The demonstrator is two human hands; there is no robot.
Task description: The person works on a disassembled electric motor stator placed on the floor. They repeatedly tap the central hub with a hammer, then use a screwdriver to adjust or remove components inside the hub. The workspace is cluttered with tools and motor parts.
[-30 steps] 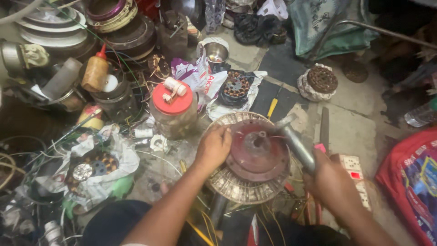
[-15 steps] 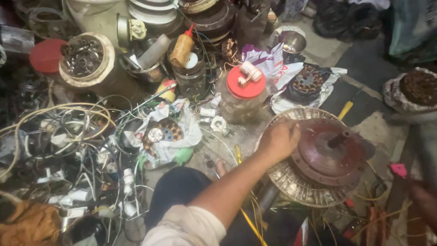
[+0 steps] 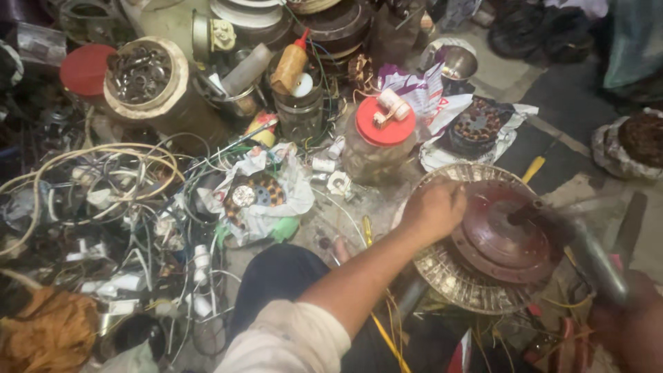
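A round, rusty red-brown fan motor (image 3: 498, 242) with a perforated silver rim lies on the floor at the right. My left hand (image 3: 435, 207) rests on its left edge, fingers curled over the rim. At the lower right corner, my right hand (image 3: 632, 324) grips a blurred grey metal hammer (image 3: 587, 252) whose head meets the motor's centre shaft (image 3: 521, 213).
A clear jar with a red lid (image 3: 376, 141) stands left of the motor. A wound stator on white plastic (image 3: 476, 128) lies behind it. Tangled wires (image 3: 103, 200), a tin of metal rings (image 3: 141, 72), an orange-capped bottle (image 3: 290, 65) and a yellow-handled screwdriver (image 3: 533, 168) crowd the floor.
The view has swung left, shifting the motor toward the right edge. My right hand went out of sight and is back at the lower right, hammer on the shaft. My left hand stays on the rim.
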